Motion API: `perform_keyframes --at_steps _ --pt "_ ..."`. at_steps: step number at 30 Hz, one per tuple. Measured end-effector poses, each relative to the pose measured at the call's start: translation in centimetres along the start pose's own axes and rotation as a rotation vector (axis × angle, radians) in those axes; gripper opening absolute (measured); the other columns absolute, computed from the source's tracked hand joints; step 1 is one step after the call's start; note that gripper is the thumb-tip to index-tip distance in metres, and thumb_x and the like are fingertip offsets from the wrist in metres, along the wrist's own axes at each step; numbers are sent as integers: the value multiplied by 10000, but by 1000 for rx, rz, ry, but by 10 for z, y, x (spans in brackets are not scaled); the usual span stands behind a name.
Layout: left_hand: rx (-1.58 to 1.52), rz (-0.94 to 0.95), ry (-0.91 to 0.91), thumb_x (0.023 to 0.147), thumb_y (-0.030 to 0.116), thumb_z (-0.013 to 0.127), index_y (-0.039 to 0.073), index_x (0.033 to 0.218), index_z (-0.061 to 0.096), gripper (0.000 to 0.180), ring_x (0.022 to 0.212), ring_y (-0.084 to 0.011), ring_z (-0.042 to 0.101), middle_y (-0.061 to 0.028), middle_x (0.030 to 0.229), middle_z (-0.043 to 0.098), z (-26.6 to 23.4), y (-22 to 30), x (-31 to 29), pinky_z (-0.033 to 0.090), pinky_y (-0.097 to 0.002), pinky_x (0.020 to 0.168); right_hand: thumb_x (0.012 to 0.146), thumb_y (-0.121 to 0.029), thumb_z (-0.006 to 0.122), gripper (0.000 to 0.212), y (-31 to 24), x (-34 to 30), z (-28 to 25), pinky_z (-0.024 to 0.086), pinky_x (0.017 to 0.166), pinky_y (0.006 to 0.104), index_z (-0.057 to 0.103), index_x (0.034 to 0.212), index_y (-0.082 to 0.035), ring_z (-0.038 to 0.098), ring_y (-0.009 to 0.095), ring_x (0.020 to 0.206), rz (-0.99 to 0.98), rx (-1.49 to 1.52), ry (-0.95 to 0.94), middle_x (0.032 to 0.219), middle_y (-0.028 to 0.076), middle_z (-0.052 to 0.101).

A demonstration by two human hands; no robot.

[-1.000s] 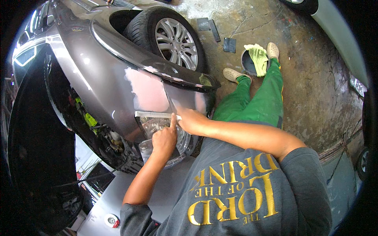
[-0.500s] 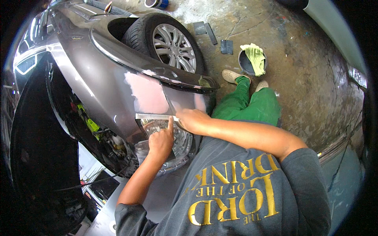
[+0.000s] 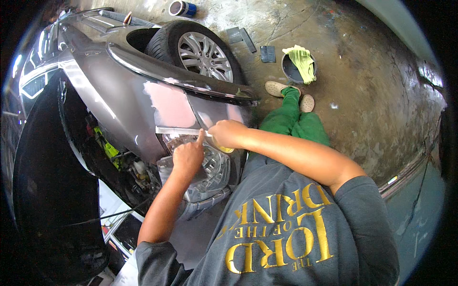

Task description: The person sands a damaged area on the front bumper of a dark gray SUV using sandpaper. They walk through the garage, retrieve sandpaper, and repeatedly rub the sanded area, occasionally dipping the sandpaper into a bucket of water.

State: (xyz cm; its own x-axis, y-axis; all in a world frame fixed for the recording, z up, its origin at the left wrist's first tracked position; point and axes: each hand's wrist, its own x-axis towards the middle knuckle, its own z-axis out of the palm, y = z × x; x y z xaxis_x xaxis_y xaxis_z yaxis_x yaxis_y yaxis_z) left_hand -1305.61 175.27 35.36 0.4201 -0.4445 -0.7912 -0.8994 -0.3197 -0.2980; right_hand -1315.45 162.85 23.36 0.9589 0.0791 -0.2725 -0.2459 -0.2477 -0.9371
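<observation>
A strip of whitish masking tape (image 3: 179, 131) runs along the top edge of the car's headlight (image 3: 214, 167), just below a pink filler patch (image 3: 170, 105) on the grey fender. My left hand (image 3: 187, 158) presses the strip with its outstretched index fingertip, the other fingers curled and holding nothing. Right beside that fingertip, my right hand (image 3: 230, 133) is closed at the strip's right end. The yellowish edge of a tape roll (image 3: 223, 147) shows under the right hand; the rest of it is hidden by the fingers.
A wheel (image 3: 206, 56) stands beyond the fender. Dark flat pads (image 3: 268, 54) lie on the wet concrete floor, near a bucket (image 3: 292, 70) with a lime-green cloth (image 3: 301, 59) over its rim. Farther back is a blue can (image 3: 182, 8). The engine bay (image 3: 119, 152) is exposed at left.
The view has shifted a little, moving the car up and left in the picture. My right hand has gone slightly right along the strip, and the roll's yellowish edge now shows.
</observation>
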Motion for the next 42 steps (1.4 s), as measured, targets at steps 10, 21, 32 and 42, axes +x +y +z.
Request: perform_keyframes --at_steps 10,21,32,42 --pt "309 180 122 893 155 551 260 1471 495 590 635 -252 715 -66 735 719 -1 -14 3 578 -400 605 845 -95 509 356 -4 -10 45 515 909 513 711 1138 -95 665 419 1050 78 268 68 1114 230 692" --pt "321 207 73 903 150 545 266 1502 441 619 652 -262 722 -69 763 727 0 -17 0 578 -410 588 884 -190 548 254 -21 -1 62 533 793 509 673 966 15 697 400 898 234 307 103 933 270 695" --pt "320 247 36 918 145 533 245 1508 438 606 653 -216 719 -63 783 728 9 -9 -5 569 -369 586 814 -241 611 341 -6 1 61 581 759 452 743 1015 1 738 313 913 392 198 -208 1013 202 737" --pt "302 251 -91 957 204 517 243 1524 424 576 884 -221 741 -53 976 761 50 15 -23 571 -388 729 828 -369 514 446 90 -123 -89 527 840 523 739 940 -1 671 449 935 380 -252 -136 999 270 697"
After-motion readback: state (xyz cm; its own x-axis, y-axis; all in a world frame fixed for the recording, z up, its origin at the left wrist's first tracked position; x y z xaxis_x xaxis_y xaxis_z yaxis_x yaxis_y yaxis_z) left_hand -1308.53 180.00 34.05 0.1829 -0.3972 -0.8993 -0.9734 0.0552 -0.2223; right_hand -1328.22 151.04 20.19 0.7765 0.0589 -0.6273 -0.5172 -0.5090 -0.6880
